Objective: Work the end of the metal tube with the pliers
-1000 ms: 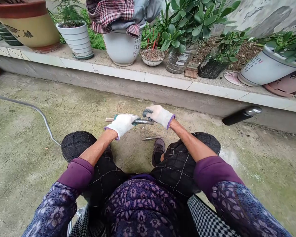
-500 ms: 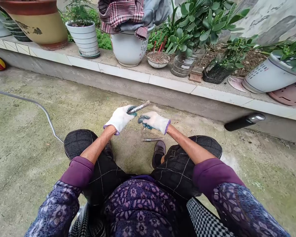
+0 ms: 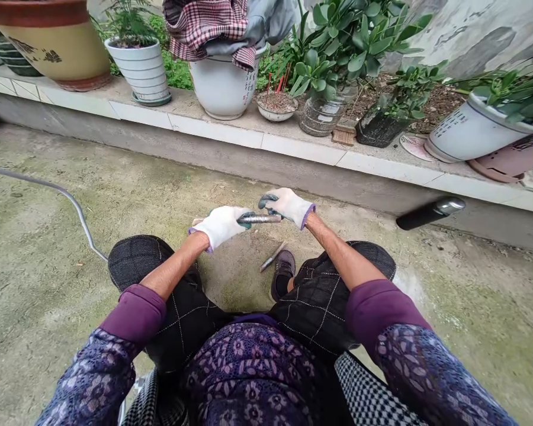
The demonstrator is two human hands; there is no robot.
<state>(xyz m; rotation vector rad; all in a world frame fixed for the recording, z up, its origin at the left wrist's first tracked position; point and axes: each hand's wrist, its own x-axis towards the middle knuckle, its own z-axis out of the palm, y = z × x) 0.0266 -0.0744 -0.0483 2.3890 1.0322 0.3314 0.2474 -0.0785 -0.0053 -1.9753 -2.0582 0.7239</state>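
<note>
My left hand (image 3: 224,226), in a white glove with dark green palm coating, is closed around a stick wrapped with silvery wire (image 3: 264,219). The stick lies nearly level, its wrapped end pointing right and its bare wooden end showing behind the hand. My right hand (image 3: 288,206), gloved alike, hovers just above and beyond the wrapped end with its fingers curled together. Whatever may be in those fingers is too small to tell. On the concrete between my feet, beside my right shoe (image 3: 283,266), rests a second stick with a silvery lower end (image 3: 272,257).
A black cylinder with a shiny end (image 3: 430,213) leans at the base of the tiled ledge (image 3: 302,148) on the right. Potted plants, such as one in a white ribbed pot (image 3: 140,74), line that ledge. A grey hose (image 3: 77,207) curves over the ground at left.
The held stick has swung from slanting up to nearly level. My right hand has risen and shifted slightly right. The stick on the ground has turned from level to slanting.
</note>
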